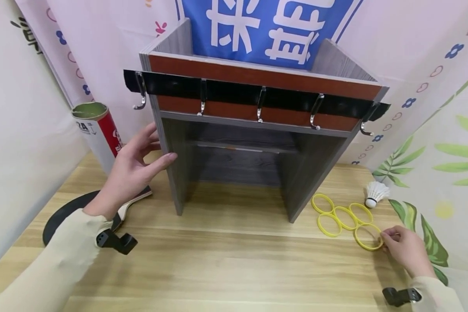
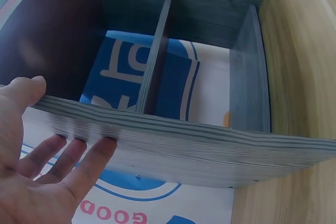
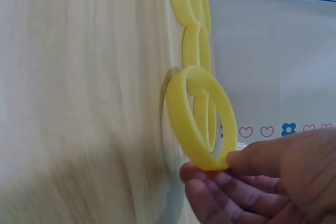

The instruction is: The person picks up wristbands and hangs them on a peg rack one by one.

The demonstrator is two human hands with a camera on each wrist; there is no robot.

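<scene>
A grey wooden stand [image 1: 253,71] with a reddish front board and a black strip of metal hooks [image 1: 232,89] stands upright on the table. My left hand [image 1: 130,167] holds its left side panel [image 2: 173,127], thumb on the inner side and fingertips against the outer face. At the table's right, my right hand [image 1: 409,249] pinches a yellow ring [image 3: 181,114] between thumb and fingers. In the right wrist view that ring is tilted up, its far side close to the other rings. Several more yellow rings [image 1: 329,235] lie flat beside it, touching one another.
Behind the rings lies a white shuttlecock [image 1: 376,193]. A tall tube [image 1: 95,130] stands at the left, and a black paddle [image 1: 64,212] lies partly hidden beneath my left forearm. Printed curtains and a blue banner [image 1: 257,30] hang behind the wooden table [image 1: 218,264].
</scene>
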